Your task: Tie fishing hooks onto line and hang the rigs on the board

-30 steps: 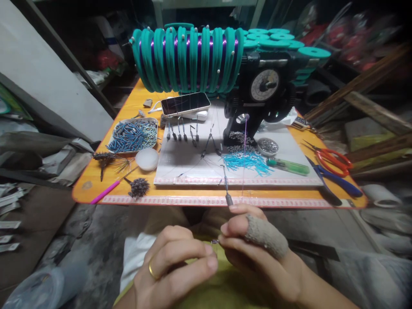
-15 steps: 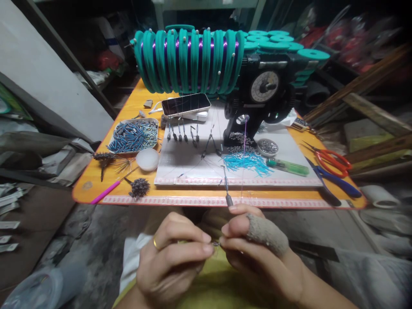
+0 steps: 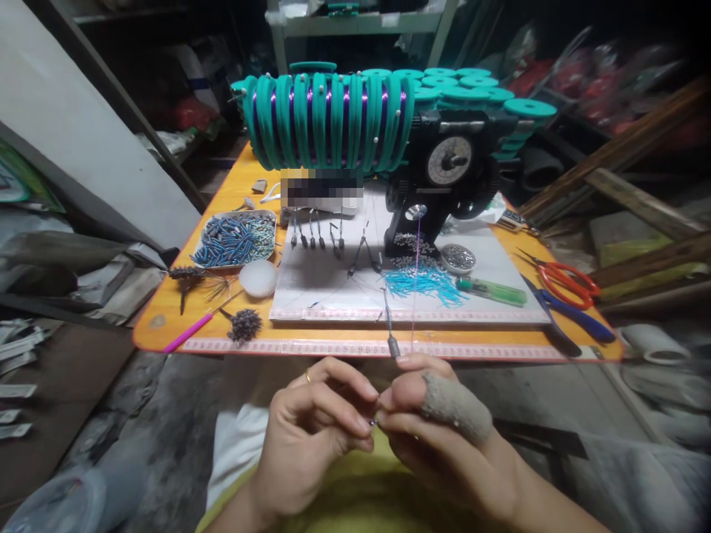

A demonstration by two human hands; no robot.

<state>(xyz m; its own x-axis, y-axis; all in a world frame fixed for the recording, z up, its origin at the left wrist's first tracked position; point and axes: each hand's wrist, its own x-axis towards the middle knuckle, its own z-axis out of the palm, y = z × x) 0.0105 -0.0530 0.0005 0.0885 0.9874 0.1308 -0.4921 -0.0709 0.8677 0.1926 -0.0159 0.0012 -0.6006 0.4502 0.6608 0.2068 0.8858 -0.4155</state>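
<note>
Low in front of the table edge, my left hand [image 3: 319, 418] and my right hand [image 3: 436, 414] meet fingertip to fingertip. A tiny shiny metal piece [image 3: 373, 422] shows between them, too small to name. My left thumb and index finger are closed beside it, with the other fingers loosely curled and a ring on one. The right thumb and index finger are pinched together; a grey finger sleeve [image 3: 458, 407] covers one finger. Just above the right fingertips hangs a grey sinker [image 3: 394, 346] on a line with a blue twisted section. A thin purple line [image 3: 416, 281] runs down from the black machine.
The black machine [image 3: 444, 159] carries teal spools [image 3: 327, 122]. On the white board [image 3: 333, 296] lie blue strips [image 3: 425, 285], a dish of metal bits [image 3: 458, 257] and a green-handled tool [image 3: 492, 290]. Red-handled pliers [image 3: 569, 285] lie right; a tray of blue pieces [image 3: 236, 240] stands left.
My left hand has shifted slightly right and its fingers have loosened and curled differently at the metal piece. The right hand stays almost in place. The head view has tilted slightly.
</note>
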